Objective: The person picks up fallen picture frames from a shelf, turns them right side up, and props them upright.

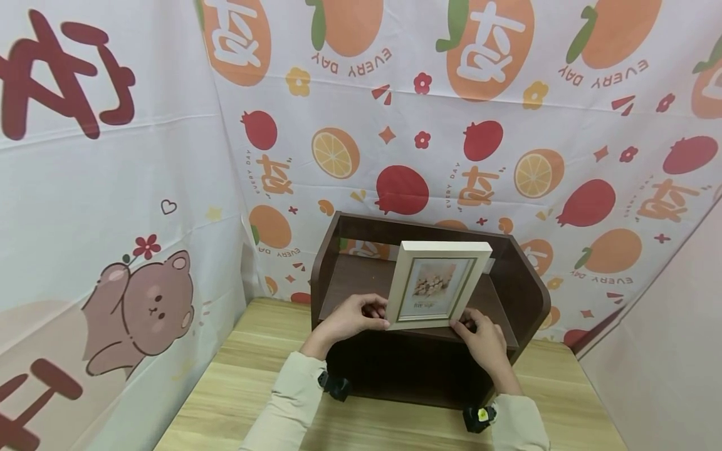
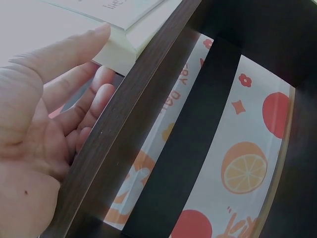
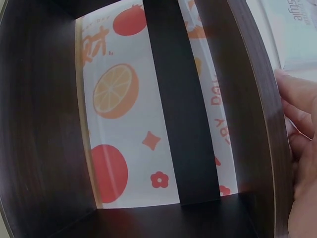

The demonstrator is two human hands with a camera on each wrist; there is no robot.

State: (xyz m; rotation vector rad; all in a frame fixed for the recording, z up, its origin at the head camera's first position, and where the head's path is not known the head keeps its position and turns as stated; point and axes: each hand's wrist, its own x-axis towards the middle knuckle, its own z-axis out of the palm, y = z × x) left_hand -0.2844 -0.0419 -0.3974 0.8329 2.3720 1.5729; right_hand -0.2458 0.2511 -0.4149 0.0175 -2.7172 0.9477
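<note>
A cream picture frame (image 1: 393, 285) with a small print behind its front stands upright, leaning back slightly, at the front of the upper board of a dark brown shelf unit (image 1: 530, 294). My left hand (image 1: 351, 315) pinches its lower left corner, thumb in front and fingers behind. At the lower right corner, my right hand (image 1: 486, 341) holds it the same way. The left wrist view shows the left thumb (image 2: 94, 42) at the frame's corner (image 2: 121, 52), just over the shelf board's edge. In the right wrist view, the right hand (image 3: 303, 104) is partly cut off beside the board.
The shelf unit has raised side panels and a dark lower compartment (image 1: 406, 369). It stands on a light wood-grain table (image 1: 248, 369). Behind it hangs a fruit-print cloth (image 1: 361, 106), and a bear-print cloth (image 1: 152, 307) hangs at the left. A pale wall (image 1: 665, 351) bounds the right.
</note>
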